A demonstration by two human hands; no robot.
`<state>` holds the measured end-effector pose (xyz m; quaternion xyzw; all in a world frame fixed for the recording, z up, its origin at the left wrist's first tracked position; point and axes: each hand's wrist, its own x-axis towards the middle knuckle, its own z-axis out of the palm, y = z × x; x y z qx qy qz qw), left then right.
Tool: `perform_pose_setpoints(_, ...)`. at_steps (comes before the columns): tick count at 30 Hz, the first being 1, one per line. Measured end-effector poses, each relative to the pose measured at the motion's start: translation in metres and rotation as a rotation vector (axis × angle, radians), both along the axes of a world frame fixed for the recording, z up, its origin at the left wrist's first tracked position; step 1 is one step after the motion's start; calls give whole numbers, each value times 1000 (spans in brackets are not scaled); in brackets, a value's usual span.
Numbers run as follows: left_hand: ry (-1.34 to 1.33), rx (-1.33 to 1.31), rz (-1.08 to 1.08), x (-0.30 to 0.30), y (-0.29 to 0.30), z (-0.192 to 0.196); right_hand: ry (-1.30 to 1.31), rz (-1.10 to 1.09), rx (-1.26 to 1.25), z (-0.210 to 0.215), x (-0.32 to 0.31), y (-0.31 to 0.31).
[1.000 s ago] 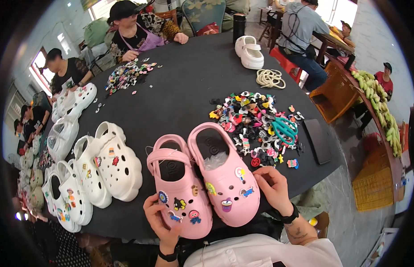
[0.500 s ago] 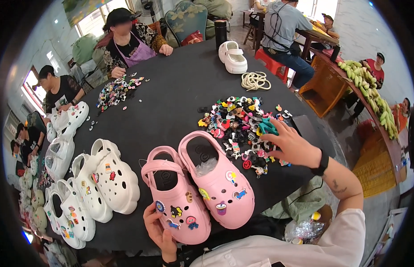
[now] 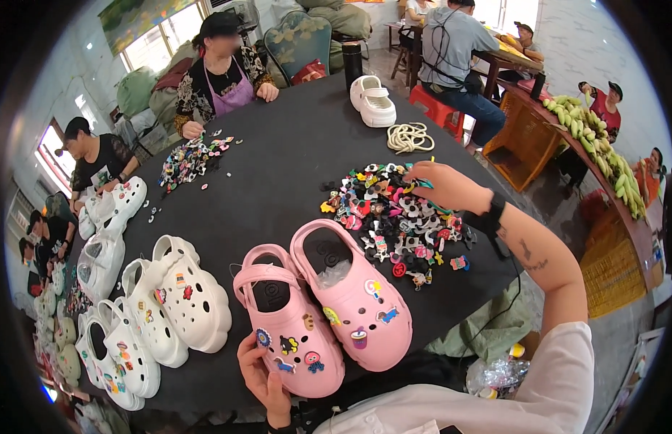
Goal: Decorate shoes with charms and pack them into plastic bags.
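Observation:
Two pink clogs with straps stand side by side before me. My left hand (image 3: 265, 376) grips the outer side of the left pink clog (image 3: 301, 381), fingertips near its blue flower charm (image 3: 263, 338). This clog also bears a bread charm, an octopus charm and others. The right pink clog (image 3: 383, 347) carries a lollipop, a cup and further charms, with clear plastic inside. My right hand (image 3: 451, 189) is over the far right of a heap of shoe charms (image 3: 394, 217), fingers bent and closed. Teal parts of some object show by its fingertips and under the palm; their kind is hidden.
White clogs with charms (image 3: 193, 304) line the table's left side. Farther off lie another charm heap (image 3: 184, 165), a white clog pair (image 3: 373, 105), coiled cord (image 3: 409, 137) and a black bottle (image 3: 352, 61). A person in a purple apron (image 3: 229, 90) sits across.
My right hand has moved farther away over the charm heap, and its spread fingers have closed. My left hand stays on the left pink clog. The person across has lifted their head.

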<state>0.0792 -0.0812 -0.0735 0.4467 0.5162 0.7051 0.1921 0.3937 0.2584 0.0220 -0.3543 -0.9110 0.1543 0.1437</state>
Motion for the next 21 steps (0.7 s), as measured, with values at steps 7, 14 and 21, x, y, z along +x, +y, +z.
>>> perform_pose_setpoints(7,-28,-12,9,1,-2,2,-101,117,-250,-10,-43,7)
perform_pose_setpoints(14,-20,-42,25,2,-3,0,-163,370,-18,-16,-25,-50)
perform_pose_setpoints(21,-4,-49,41,0,-2,0,-367,361,-19,-1,2,-83)
